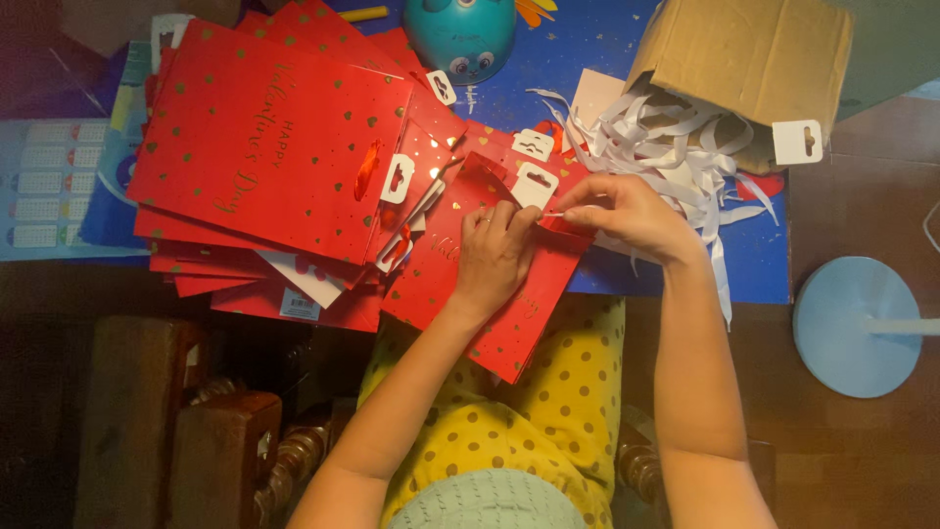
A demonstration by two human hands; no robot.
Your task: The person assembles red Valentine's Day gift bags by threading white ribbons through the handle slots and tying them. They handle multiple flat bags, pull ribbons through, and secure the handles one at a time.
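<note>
Both hands pinching, left hand [494,250], right hand [627,214], red gift bag [490,294]

The person wears yellow clothes [548,411] with brown dots. The arms are bare. A pale green knit piece [490,502] shows below.

Dim room, blue surface w/ dark wood around it.
Blue surface [627,59] fills upper middle, lit brighter than the rest. Dark brown wood floor [862,460] at right and below. Round pale-blue disc base [850,328] stands on floor at right, w/ a pale bar running off the edge. Carved dark wood furniture [196,441] bottom left, turned spindles beside it. Light sheet w/ rows of labels [44,186] far left. Corners fall into shadow.
</note>
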